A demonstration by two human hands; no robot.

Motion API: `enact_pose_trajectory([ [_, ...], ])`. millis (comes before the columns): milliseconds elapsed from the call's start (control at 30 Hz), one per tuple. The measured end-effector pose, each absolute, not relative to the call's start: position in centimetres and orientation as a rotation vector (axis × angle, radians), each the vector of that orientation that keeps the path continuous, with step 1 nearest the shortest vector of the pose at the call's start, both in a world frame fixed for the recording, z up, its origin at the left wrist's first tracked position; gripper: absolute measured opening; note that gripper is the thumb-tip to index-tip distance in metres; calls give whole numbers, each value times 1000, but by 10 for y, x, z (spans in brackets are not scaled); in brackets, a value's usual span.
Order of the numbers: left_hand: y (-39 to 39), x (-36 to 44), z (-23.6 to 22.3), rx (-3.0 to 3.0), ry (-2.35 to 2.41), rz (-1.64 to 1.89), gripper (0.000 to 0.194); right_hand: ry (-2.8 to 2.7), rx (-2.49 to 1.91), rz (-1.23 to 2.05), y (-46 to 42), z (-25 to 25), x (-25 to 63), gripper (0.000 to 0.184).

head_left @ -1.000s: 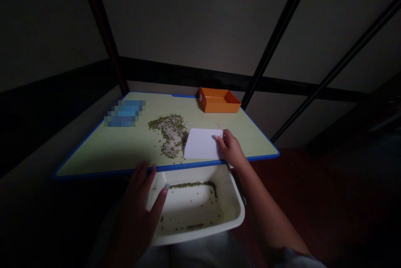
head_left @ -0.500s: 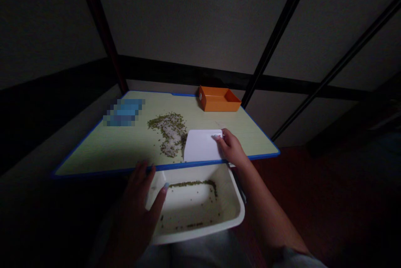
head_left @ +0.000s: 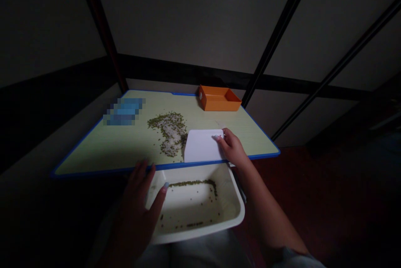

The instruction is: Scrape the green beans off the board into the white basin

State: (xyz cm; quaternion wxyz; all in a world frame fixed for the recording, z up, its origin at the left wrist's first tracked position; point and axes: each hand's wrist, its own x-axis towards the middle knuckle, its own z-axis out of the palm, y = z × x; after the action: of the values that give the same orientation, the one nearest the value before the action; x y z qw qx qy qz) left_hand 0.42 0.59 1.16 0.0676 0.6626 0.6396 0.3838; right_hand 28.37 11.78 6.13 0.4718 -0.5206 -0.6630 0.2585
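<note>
In my right hand [head_left: 232, 146] is a flat white scraper [head_left: 202, 146], pinched at its right end between thumb and fingers. The scraper lies low over the table's front edge, its left side against a spilled pile of green beans and white grains [head_left: 171, 132]. My left hand [head_left: 139, 205] grips the left side of a white plastic basin [head_left: 194, 236], thumb over the inside and fingers up near the table edge. The basin sits under that edge, over my lap. Small green beans line its far inner corner, with a few scattered over the bottom.
The pale green table [head_left: 103, 151] has a blue rim. An orange open box [head_left: 221, 104] stands at its back right. A blurred-out blue item [head_left: 125, 111] lies at the left. Dark panelled walls [head_left: 188, 17] stand close behind the table.
The scraper has shifted very slightly toward the table's front edge in my right hand. My left hand and the basin hold nearly still, and the pile looks the same.
</note>
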Motion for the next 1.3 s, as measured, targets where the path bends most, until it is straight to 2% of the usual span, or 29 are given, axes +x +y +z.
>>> enact_pose_trajectory([
  [833, 4, 6, 14, 1960, 1928, 1158, 62, -1621, -1312, 635, 117, 62, 276, 30],
  [1300, 4, 7, 15, 1943, 1905, 1209, 52, -1627, -1300, 659, 118, 58, 276, 27],
])
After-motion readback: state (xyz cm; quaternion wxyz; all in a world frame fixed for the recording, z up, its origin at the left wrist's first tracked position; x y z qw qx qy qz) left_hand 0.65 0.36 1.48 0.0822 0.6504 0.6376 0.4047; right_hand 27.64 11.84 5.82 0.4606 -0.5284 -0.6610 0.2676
